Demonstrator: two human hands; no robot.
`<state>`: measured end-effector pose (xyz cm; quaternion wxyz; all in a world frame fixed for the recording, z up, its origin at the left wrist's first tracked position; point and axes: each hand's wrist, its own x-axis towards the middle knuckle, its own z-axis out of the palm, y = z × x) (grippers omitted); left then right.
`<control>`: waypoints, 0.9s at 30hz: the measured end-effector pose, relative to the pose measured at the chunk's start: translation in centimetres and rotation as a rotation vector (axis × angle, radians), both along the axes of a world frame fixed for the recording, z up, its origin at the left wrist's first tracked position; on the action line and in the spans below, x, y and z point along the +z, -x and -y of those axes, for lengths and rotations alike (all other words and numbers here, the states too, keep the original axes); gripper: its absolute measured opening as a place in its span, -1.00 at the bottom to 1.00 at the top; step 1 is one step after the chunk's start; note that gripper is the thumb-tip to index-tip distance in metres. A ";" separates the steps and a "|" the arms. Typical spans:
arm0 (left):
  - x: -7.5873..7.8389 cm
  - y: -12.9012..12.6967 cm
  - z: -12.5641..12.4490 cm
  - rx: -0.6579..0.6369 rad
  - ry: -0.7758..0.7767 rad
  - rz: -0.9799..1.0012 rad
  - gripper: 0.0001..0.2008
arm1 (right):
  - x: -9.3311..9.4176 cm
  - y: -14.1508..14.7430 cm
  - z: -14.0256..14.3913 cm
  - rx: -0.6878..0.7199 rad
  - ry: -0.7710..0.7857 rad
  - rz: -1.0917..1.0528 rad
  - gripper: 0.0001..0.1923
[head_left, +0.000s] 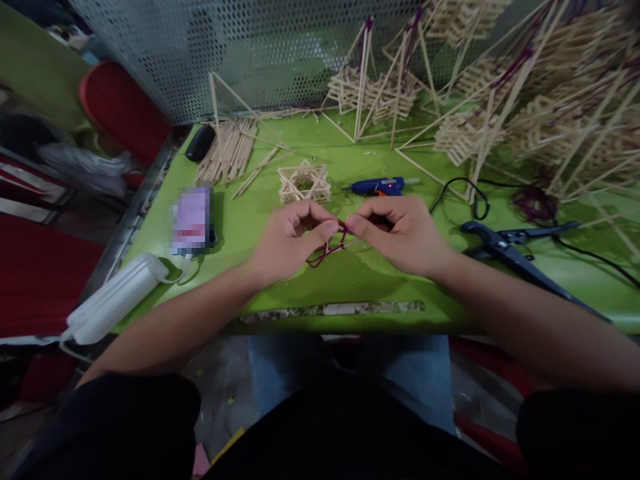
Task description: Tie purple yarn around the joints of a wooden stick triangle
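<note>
My left hand (293, 240) and my right hand (397, 233) meet over the middle of the green table (360, 273). Both pinch a piece of dark purple string (327, 250), which loops down onto the table between them. Just beyond my fingers stands a small woven stick basket (304, 182). A blue glue gun (380, 187) lies behind my right hand.
Loose sticks (227, 150) lie at the back left beside a black object (200, 142). Many stick frames (525, 100) crowd the back right. Black-handled cutters (510, 250) and a black cable (470, 197) lie at the right. A phone (193, 220) and white power bank (117, 297) sit at the left.
</note>
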<state>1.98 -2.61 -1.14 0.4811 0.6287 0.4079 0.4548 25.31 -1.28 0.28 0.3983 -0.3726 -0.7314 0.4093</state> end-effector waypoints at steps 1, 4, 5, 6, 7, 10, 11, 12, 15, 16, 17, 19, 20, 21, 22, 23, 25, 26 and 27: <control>0.1 0.0 0.1 -0.002 0.000 0.006 -0.59 | 0.1 0.0 0.0 -0.004 0.002 0.002 -0.45; 0.3 -0.1 0.3 0.003 -0.002 -0.010 -0.60 | 0.3 -0.1 -0.1 0.001 0.006 0.017 -0.43; 0.4 -0.1 0.4 0.006 -0.008 -0.017 -0.60 | 0.3 -0.1 -0.1 0.001 0.004 0.022 -0.44; 0.5 -0.1 0.4 0.010 -0.015 -0.023 -0.60 | 0.3 -0.1 -0.1 0.000 0.001 0.026 -0.45; 0.5 -0.1 0.4 0.011 -0.021 -0.026 -0.60 | 0.2 -0.1 -0.1 -0.005 -0.005 0.029 -0.47; 0.5 0.0 0.4 0.016 -0.030 -0.028 -0.62 | 0.2 0.0 0.1 -0.036 -0.025 0.033 -0.52; 0.5 0.0 0.3 0.019 -0.029 -0.032 -0.63 | 0.2 0.0 0.1 -0.050 -0.038 0.030 -0.53; 0.4 0.1 0.3 0.024 -0.028 -0.036 -0.64 | 0.2 0.0 0.2 -0.064 -0.053 0.025 -0.53; 0.3 0.1 0.2 0.045 -0.033 -0.053 -0.68 | 0.2 0.0 0.4 -0.092 -0.110 0.006 -0.57; 0.3 0.1 0.2 0.053 -0.037 -0.060 -0.68 | 0.2 0.0 0.4 -0.096 -0.128 0.004 -0.58; 0.4 0.1 0.3 0.057 -0.042 -0.067 -0.69 | 0.2 -0.1 0.4 -0.094 -0.142 0.005 -0.61; 0.4 0.2 0.4 0.058 -0.058 -0.084 -0.72 | 0.1 -0.1 0.4 -0.075 -0.159 0.009 -0.68; 0.5 0.2 0.5 0.053 -0.071 -0.091 -0.74 | 0.1 -0.2 0.3 -0.056 -0.157 0.014 -0.72; 0.5 0.2 0.6 0.048 -0.086 -0.099 -0.76 | 0.1 -0.2 0.3 -0.034 -0.149 0.020 -0.77; 0.6 0.3 0.6 0.044 -0.102 -0.107 -0.77 | 0.2 -0.3 0.2 -0.015 -0.137 0.028 -0.81; 0.6 0.3 0.7 0.044 -0.118 -0.117 -0.78 | 0.2 -0.3 0.2 -0.003 -0.124 0.038 -0.84; 0.7 0.4 0.7 0.043 -0.154 -0.140 -0.79 | 0.4 -0.5 0.1 0.019 -0.109 0.072 -0.89; 0.7 0.5 0.7 0.040 -0.170 -0.154 -0.79 | 0.5 -0.6 0.0 0.035 -0.119 0.085 -0.92; 0.7 0.5 0.6 0.036 -0.183 -0.168 -0.79 | 0.6 -0.7 -0.1 0.057 -0.138 0.101 -0.94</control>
